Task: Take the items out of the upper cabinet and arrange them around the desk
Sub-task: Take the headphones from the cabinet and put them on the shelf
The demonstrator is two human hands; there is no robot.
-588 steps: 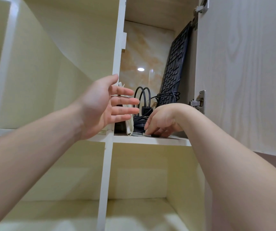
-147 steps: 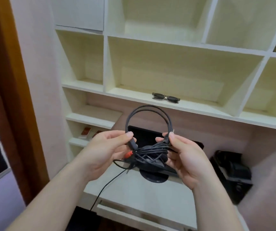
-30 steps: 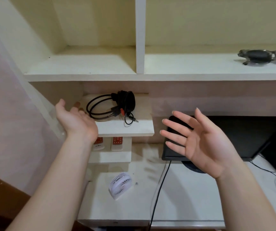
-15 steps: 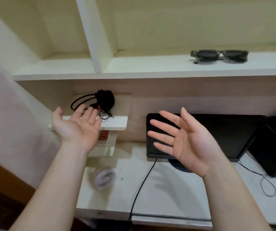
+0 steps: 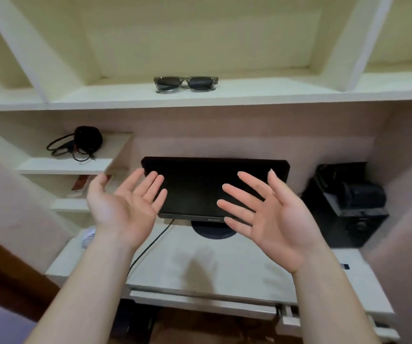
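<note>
Black corded headset (image 5: 80,145) is lying on small left shelf (image 5: 63,163); dark rectangular sunglasses (image 5: 186,83) are sitting on long shelf (image 5: 274,94). Left hand (image 5: 123,207) and right hand (image 5: 272,219) are hovering palms-up, fingers spread, holding nothing.

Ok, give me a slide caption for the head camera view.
Both hands, left hand and right hand, open before the monitor; headset shelved.

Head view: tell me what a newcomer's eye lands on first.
Two empty hands, left hand and right hand, raised palm-up with spread fingers before the dark monitor on the desk. Above, sunglasses lie on the long shelf; black headphones lie on the small left shelf.
</note>
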